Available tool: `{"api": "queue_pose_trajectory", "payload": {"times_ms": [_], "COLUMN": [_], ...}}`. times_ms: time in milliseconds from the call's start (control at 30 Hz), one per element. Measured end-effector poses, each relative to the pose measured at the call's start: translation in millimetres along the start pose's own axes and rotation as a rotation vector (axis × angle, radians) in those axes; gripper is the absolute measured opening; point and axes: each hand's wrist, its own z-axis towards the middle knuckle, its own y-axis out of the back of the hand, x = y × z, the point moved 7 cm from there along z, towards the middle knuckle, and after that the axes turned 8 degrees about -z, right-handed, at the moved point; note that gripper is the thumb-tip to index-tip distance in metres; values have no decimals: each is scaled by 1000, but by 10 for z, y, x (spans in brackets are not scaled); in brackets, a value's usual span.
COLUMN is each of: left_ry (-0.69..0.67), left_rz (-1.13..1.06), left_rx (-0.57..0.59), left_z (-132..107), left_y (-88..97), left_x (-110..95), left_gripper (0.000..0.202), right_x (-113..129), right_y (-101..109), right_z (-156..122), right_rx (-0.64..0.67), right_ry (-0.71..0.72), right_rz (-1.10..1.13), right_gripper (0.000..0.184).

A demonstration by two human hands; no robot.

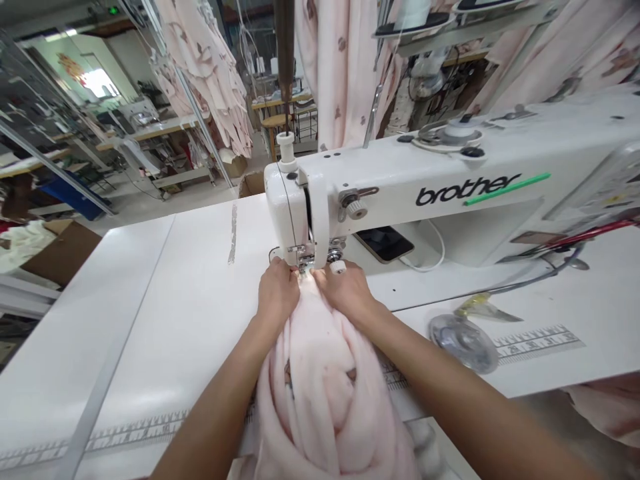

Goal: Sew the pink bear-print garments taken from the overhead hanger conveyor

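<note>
A pale pink fleecy fabric (320, 353) lies bunched on the table, its far end under the needle area of a white sewing machine (380, 187). My left hand (279, 288) grips the fabric's left edge beside the presser foot (304, 261), fingers closed. On the other side, my right hand (345, 285) pinches the fabric close to the foot, its fingertips partly hidden by the machine's head. The near part of the cloth hangs in loose folds between my forearms and over the table's front edge.
Under the machine's arm lies a phone (385, 243) with a white cable. To the right are a clear round container (463, 341) and a yellow-handled tool (485, 308). A ruler strip (135, 428) runs along the table's front. Pink fabric (205, 73) hangs behind.
</note>
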Motion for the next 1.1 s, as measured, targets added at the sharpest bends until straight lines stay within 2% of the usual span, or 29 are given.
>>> {"api": "queue_pose_trajectory", "payload": {"times_ms": [200, 400, 567, 833, 967, 1100], "left_ry": [-18, -57, 0, 9, -5, -10], "left_rz": [-36, -153, -164, -202, -221, -237], "left_rx": [-19, 52, 7, -5, -17, -26], "left_z": [29, 15, 13, 16, 3, -2], "left_y": [32, 111, 135, 126, 136, 144], "left_x": [5, 5, 34, 11, 3, 21], "left_gripper": [16, 10, 9, 16, 16, 15], "right_x": [5, 29, 11, 30, -14, -66], "right_y": [-6, -7, -19, -26, 39, 86], "right_z": [18, 23, 24, 34, -37, -115], "right_rx": [-44, -58, -53, -8, -7, 3], "right_ry": [-29, -17, -34, -22, 61, 143], "right_rz": [42, 36, 31, 63, 125, 178], "right_gripper": [14, 14, 16, 15, 16, 26]}}
